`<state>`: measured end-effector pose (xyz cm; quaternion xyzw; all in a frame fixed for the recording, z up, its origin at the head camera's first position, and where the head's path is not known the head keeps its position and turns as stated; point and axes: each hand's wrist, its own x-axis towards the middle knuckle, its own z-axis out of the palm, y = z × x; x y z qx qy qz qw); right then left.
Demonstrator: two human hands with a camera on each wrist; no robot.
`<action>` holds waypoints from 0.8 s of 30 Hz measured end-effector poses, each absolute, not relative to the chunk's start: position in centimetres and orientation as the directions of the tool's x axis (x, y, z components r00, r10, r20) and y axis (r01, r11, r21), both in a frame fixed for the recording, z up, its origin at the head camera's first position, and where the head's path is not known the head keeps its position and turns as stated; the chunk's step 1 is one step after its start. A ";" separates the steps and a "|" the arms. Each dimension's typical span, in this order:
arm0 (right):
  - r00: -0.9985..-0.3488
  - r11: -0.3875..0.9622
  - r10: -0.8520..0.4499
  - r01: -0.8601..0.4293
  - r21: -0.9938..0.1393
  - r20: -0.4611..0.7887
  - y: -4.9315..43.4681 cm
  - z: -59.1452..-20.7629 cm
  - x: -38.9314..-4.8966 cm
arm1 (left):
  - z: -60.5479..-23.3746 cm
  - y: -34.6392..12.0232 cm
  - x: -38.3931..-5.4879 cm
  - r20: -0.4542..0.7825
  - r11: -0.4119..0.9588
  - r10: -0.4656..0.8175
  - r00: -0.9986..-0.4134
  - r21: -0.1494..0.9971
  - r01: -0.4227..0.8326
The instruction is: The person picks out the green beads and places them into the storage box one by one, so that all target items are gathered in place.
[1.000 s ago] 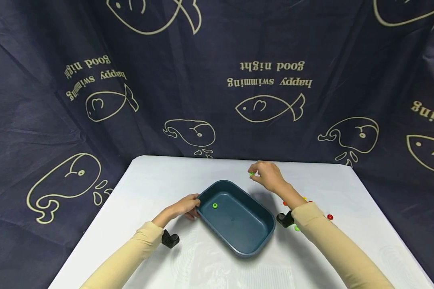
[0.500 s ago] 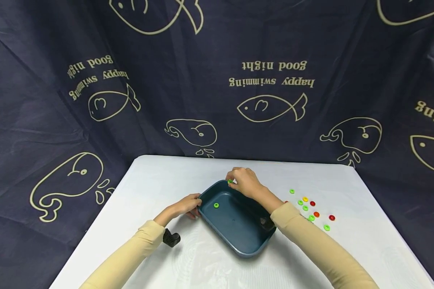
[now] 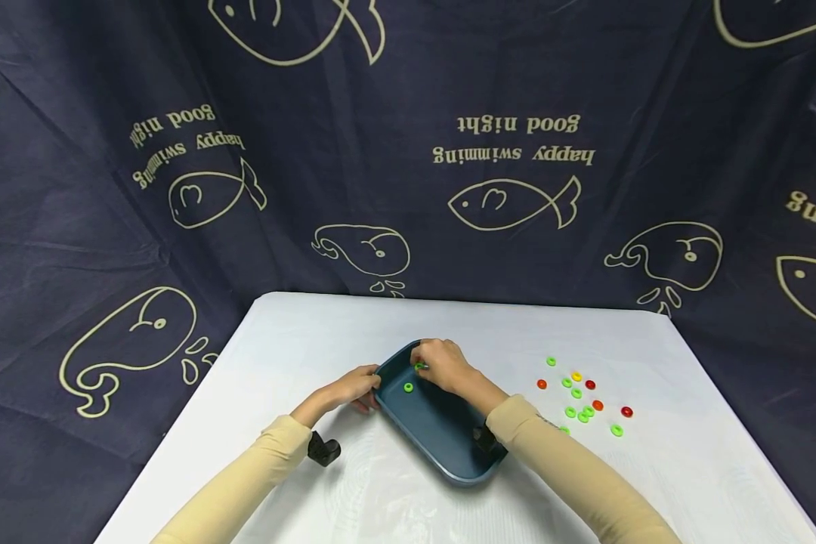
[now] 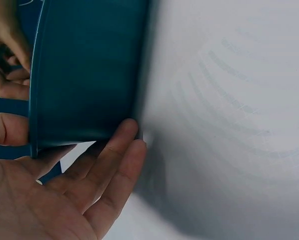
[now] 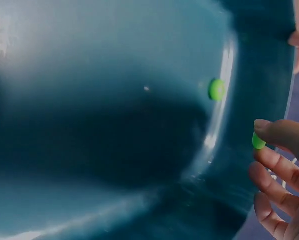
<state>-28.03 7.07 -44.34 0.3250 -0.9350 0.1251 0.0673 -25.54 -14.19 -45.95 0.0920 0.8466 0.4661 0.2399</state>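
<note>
Left hand (image 3: 350, 387) is closed over the tray (image 3: 442, 432) at its left edge: thumb hooked inside the rim, fingers along the outside wall. Tray sits mid-frame on the worktop (image 3: 306, 340), lower centre of the head view. Dark blue-green, looks like moulded plastic, rounded rectangle, smooth, glossy where floor curves into wall.

Count first: one green bead (image 3: 409, 387) in, on the tray floor close to the left end. Right hand (image 3: 445, 366) reaches into the tray's upper-left corner, thumb and index nearly together on a second green bead (image 5: 259, 141), other fingers loosely curled. Not let go yet; height above the floor unclear.

Outstanding: 13 loose beads (image 3: 576, 393) visible, right of centre: eight green, two red, two orange, one yellow. Right sleeve (image 3: 564, 476) may hide more. I'd call it early.

Beads are small, round, ring-like, smooth; likely hard plastic, slippery in a pinch. Worktop cover is white, faint arc pattern, slight sheen. Behind: navy curtain (image 3: 381, 151), creased fabric, pale line-drawn fish and whales.
</note>
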 end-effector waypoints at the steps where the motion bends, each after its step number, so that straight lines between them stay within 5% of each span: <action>1: -0.780 0.759 -0.591 -0.624 -0.186 0.204 7.0 -44.6 -28.0 | -45.9 -14.2 -25.5 -0.319 0.546 0.380 -0.868 0.835 -0.068; 24: -0.799 0.772 -0.584 -0.602 -0.204 0.148 7.4 -47.8 -27.5 | -46.0 -14.1 -25.6 -0.326 0.542 0.376 -0.867 0.837 -0.080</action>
